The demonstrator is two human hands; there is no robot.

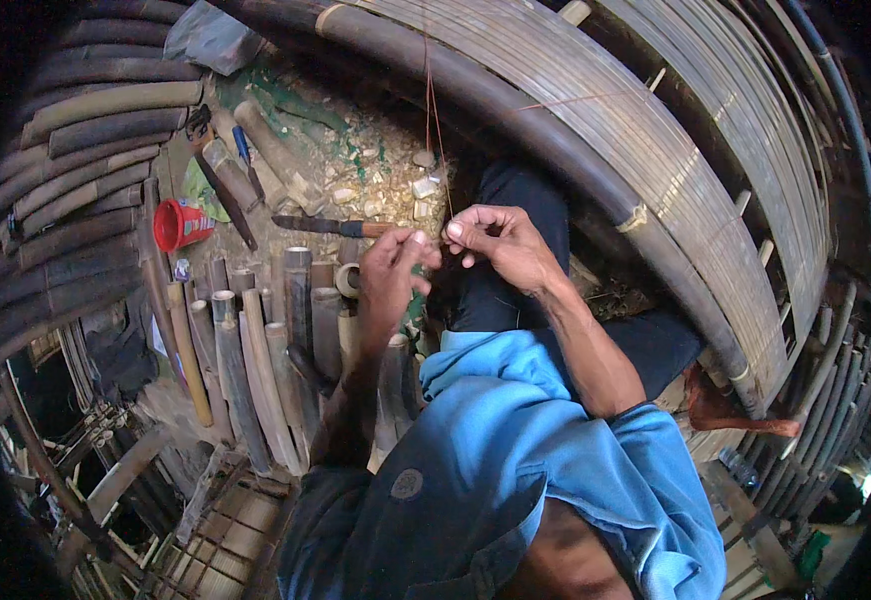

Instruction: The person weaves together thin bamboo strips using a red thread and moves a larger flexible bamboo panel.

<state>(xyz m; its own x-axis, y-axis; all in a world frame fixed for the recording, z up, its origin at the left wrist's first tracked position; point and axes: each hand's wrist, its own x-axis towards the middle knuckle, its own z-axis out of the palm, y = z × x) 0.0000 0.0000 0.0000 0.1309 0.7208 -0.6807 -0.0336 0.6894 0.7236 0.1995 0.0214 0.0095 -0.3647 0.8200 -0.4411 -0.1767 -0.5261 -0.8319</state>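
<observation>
In front of my chest my two hands are close together with the fingertips nearly meeting. My right hand point(503, 245) is closed in a pinch on a thin reddish cord point(442, 150) that runs down from above. My left hand point(393, 272) has its fingers bent in toward the right one; anything between them is too small to make out. Just behind the left hand, a knife point(317, 225) with a dark blade and a wooden handle lies on the ground. Close to the cord, a small round pale piece point(424, 158) shows.
Cut bamboo tubes point(227, 330) stand upright to my left, with stacked bamboo point(105, 105) beyond. A red cup point(180, 225), a dark long blade point(225, 195) and a blue-handled tool point(242, 146) lie near. Pale chips point(425, 188) litter the ground. A large slatted bamboo frame point(595, 120) curves across the right.
</observation>
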